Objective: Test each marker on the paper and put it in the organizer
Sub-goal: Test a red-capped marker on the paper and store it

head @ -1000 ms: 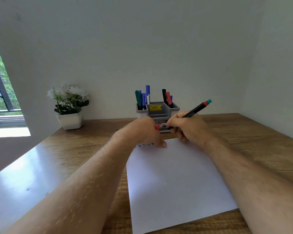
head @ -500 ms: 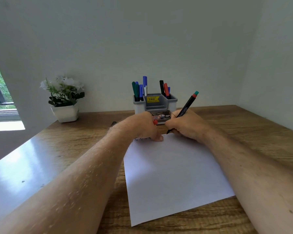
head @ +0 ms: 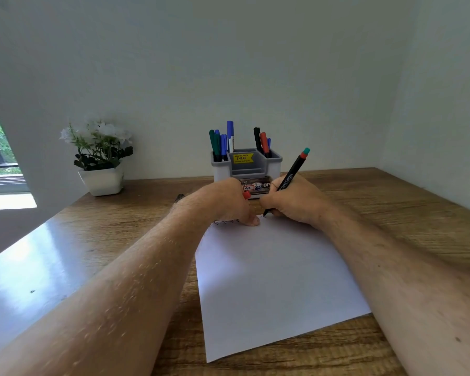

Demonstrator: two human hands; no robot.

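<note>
At centre frame the right hand (head: 293,200) has its grip closed round a black marker (head: 289,179), tip on the top edge of the paper (head: 272,280). Just left, the left hand (head: 223,203) presses the paper, its grip curled round a red cap (head: 246,195). Behind both stands the organizer (head: 273,164) holding markers; a potted plant (head: 99,158) sits on the desk (head: 404,213) at left.

**Materials and surface finishes on the desk**

The table (head: 391,213) is wood-grained, its left part glossy enough to mirror window light. Left of the organizer (head: 246,169), which looks like matt grey-and-white plastic with a glossy yellow sticker, stands a smooth white pot (head: 101,181). In front of the organizer lies smooth matt white paper (head: 277,280). The marker (head: 289,177) has a smooth black plastic barrel.
</note>
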